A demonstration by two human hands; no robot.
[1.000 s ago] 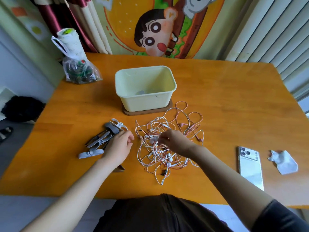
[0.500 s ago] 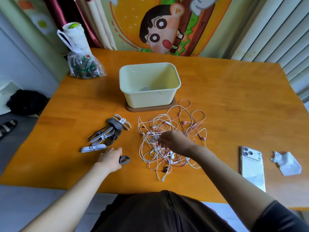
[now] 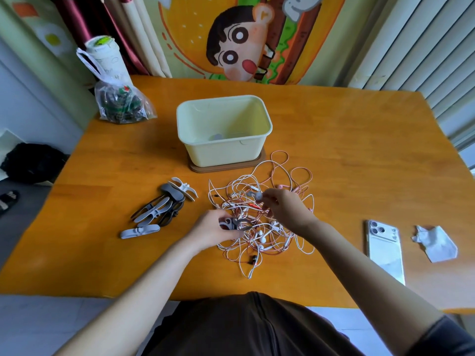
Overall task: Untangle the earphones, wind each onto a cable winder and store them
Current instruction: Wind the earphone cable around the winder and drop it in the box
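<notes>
Left hand [image 3: 212, 231]: fingers curled round a grey cable winder [image 3: 237, 223], at the near-left edge of the tangle. Right hand [image 3: 285, 209]: pinching a white earbud [image 3: 258, 196] over the tangled earphones [image 3: 259, 235] (white and pink cords, heaped mid-counter [image 3: 347, 150]). Spare winders [image 3: 160, 208]: piled left of the tangle. Cream tub [image 3: 223, 152]: behind the tangle, on a brown mat [image 3: 257, 163]. Phone [image 3: 384, 249], crumpled tissue [image 3: 437, 244]: far right.
</notes>
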